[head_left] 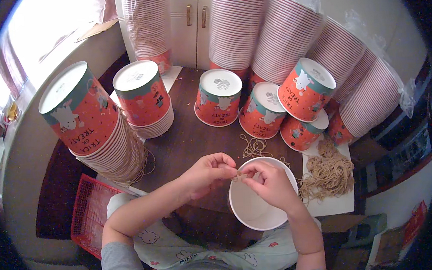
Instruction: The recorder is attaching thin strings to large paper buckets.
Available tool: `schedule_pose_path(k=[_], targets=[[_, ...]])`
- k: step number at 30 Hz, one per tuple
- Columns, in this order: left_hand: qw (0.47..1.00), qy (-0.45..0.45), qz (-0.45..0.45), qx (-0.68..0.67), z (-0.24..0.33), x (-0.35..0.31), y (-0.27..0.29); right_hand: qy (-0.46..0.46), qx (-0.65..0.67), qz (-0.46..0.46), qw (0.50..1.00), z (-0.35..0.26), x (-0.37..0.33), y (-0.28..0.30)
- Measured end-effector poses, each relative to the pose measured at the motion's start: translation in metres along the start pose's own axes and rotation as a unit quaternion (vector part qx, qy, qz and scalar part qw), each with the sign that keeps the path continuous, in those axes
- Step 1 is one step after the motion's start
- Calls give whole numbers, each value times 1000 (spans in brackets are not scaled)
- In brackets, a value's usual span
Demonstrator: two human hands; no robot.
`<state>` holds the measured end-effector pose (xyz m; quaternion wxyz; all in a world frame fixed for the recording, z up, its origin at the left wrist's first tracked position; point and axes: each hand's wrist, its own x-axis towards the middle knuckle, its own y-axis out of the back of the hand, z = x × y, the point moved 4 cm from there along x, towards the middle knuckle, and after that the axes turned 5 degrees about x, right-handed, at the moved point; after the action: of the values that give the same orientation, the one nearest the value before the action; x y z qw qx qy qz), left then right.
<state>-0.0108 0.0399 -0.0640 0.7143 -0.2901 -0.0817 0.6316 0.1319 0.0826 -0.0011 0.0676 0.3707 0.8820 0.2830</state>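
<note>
A white-lined paper bucket (pixel 251 209) stands mouth up at the table's near edge, in front of my lap. Over its far left rim, both hands meet with fingertips pinched on a thin tan cord (pixel 238 176). My left hand (pixel 209 174) comes in from the left, thumb against forefinger. Reaching over the bucket's opening, my right hand (pixel 268 182) pinches the cord from the other side. Whether the cord is knotted or passes through the bucket's wall cannot be made out. More loose cord (pixel 253 146) lies just beyond the rim.
A tangled heap of tan cord (pixel 328 170) rests on white card at the right. Upside-down orange buckets (pixel 219 103) stand across the table. A corded stack (pixel 85 115) leans at left, above a red basket (pixel 90 215). Tall plastic-wrapped bucket stacks (pixel 237 26) line the back.
</note>
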Motion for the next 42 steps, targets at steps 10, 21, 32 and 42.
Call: schedule_pose_path(k=[10, 21, 32, 42], targets=[[1000, 12, 20, -8, 5, -4, -8, 149, -91, 96, 980, -8, -6, -2], [999, -3, 20, -29, 3, -4, -8, 192, -125, 122, 966, -12, -6, -4], [981, -67, -56, 173, 10, -2, -1, 131, -13, 96, 987, -8, -3, 4], [930, -147, -43, 335, 21, -7, -11, 128, -14, 87, 988, -8, -3, 4]])
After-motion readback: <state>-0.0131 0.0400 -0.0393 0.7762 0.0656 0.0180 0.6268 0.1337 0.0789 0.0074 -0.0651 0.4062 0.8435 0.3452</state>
